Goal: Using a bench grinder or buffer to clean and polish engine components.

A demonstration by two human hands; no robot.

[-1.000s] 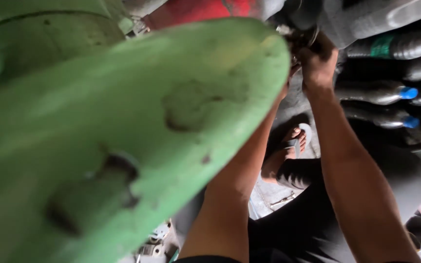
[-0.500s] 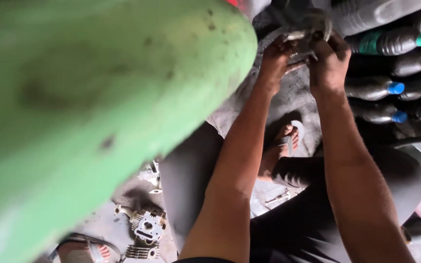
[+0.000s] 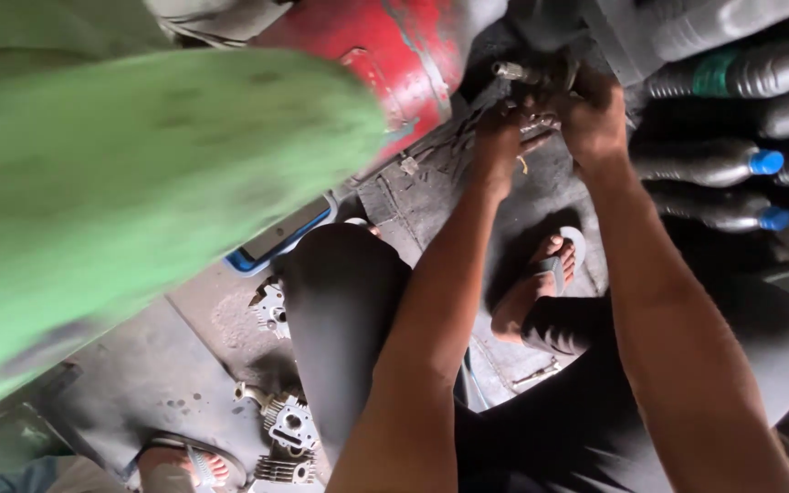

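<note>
Both my hands meet at the small metal fitting (image 3: pixel 515 73) beside the red tank (image 3: pixel 394 64) — left hand (image 3: pixel 497 137) and right hand (image 3: pixel 591 114) closed on it. It looks stiff, greasy, slippery — best held at its body.

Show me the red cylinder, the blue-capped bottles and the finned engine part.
red cylinder (image 3: pixel 394 55), head view, on its painted side.
blue-capped bottle (image 3: pixel 764 162), head view, on its cap.
finned engine part (image 3: pixel 287 422), head view, on its middle.

A small dull-grey metal fitting (image 3: pixel 520 75), tube-like with a lighter round end pointing left, sits near the red machine body's right edge, partly hidden, details blurred.
</note>
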